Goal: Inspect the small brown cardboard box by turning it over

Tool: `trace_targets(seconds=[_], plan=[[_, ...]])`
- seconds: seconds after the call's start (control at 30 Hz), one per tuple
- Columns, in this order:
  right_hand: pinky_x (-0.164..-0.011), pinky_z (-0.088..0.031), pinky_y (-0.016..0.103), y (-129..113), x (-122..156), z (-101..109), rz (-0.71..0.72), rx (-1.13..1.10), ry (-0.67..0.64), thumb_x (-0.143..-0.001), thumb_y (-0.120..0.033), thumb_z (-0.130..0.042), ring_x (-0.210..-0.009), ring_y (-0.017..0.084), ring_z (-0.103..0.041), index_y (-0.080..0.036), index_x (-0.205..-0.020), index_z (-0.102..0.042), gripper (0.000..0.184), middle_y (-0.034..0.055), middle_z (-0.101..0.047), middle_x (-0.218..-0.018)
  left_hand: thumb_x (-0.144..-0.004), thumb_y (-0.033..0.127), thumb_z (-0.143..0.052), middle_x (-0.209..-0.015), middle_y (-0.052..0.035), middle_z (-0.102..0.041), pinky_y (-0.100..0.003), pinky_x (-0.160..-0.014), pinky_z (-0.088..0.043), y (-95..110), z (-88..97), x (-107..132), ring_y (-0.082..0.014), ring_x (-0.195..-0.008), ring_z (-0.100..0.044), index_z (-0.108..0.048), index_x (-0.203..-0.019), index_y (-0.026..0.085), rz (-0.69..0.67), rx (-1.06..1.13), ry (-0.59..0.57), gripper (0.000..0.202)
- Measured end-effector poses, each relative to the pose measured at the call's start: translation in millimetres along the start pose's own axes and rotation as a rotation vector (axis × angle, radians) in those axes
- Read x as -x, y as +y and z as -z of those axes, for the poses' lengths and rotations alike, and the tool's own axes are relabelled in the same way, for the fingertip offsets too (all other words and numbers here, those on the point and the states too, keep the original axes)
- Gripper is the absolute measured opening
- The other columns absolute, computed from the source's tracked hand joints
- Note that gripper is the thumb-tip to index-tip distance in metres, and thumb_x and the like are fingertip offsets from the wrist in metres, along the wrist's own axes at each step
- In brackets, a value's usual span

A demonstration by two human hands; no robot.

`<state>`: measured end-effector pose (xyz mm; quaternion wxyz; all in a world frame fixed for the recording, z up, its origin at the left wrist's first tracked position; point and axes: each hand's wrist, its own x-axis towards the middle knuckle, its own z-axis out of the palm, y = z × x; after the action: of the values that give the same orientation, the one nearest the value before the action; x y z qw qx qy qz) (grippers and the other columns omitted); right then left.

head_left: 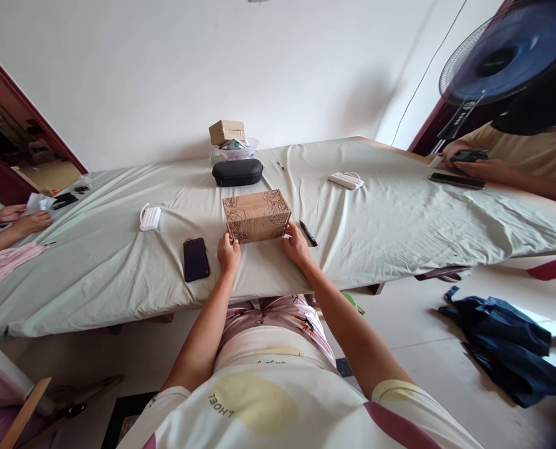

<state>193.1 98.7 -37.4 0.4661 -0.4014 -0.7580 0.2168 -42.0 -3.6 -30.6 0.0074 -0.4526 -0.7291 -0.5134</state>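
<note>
A brown cardboard box (258,215) with dark scribbled drawings on its sides is held between my two hands, at the near side of the cloth-covered table. My left hand (229,252) grips its near left corner, and my right hand (296,244) grips its near right corner. The fingertips on the far sides of the box are partly hidden. Just right of my right hand lies a black pen (308,233). A dark smartphone (196,259) rests flat to the left of my left hand.
Behind the box sit a black zip case (237,172), a clear plastic bin (250,149) and a smaller carton (226,131). White power banks (150,218) lie left and right. Co-workers' hands (30,219) show at both table ends. A fan (502,59) stands at right.
</note>
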Motion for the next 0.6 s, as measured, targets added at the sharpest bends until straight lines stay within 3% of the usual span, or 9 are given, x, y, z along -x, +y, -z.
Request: trace_targets(seconds=[0.13,0.33,0.43,0.6], plan=[[-0.103,-0.058,0.052,3.1,0.4,-4.2,0.019,0.079,-0.021,-0.083,-0.024,-0.059,-0.118,0.03,-0.068,-0.017,-0.158,-0.038,0.078,0.0179,-0.066,-0.135,-0.09,0.022,-0.059,-0.106,-0.0133,-0.072,-0.041,-0.096,-0.058,-3.6,-4.2,0.3,-0.027,-0.104,-0.071,-0.061,-0.135,0.016,-0.012,-0.031,-0.005,0.046],[-0.095,-0.06,0.049,1.0,3.4,-2.6,0.016,0.119,0.006,-0.084,-0.029,-0.063,-0.106,0.027,-0.069,-0.022,-0.16,-0.037,0.081,0.0144,-0.067,-0.127,-0.09,0.027,-0.065,-0.11,-0.0149,-0.071,-0.046,-0.098,-0.058,-6.1,-4.4,-0.1,-0.0289,-0.103,-0.072,-0.059,-0.139,0.015,-0.032,-0.01,-0.019,0.051],[-0.093,-0.06,0.048,-5.1,4.0,1.6,0.008,0.166,0.004,-0.087,-0.038,-0.068,-0.102,0.027,-0.069,-0.022,-0.162,-0.036,0.084,0.0138,-0.066,-0.124,-0.089,0.034,-0.071,-0.12,-0.0197,-0.069,-0.05,-0.106,-0.055,-3.5,-3.2,0.6,-0.0347,-0.118,-0.069,-0.056,-0.142,0.012,-0.04,-0.034,-0.011,0.06],[-0.1,-0.054,0.053,-16.8,4.7,3.3,0.025,0.303,0.01,-0.087,-0.058,-0.072,-0.115,0.034,-0.065,-0.02,-0.165,-0.029,0.097,0.0197,-0.062,-0.134,-0.081,0.046,-0.085,-0.151,-0.0329,-0.052,-0.057,-0.121,-0.044,3.9,-8.3,6.5,-0.0436,-0.148,-0.049,-0.037,-0.155,0.006,-0.113,-0.008,0.0,0.098]])
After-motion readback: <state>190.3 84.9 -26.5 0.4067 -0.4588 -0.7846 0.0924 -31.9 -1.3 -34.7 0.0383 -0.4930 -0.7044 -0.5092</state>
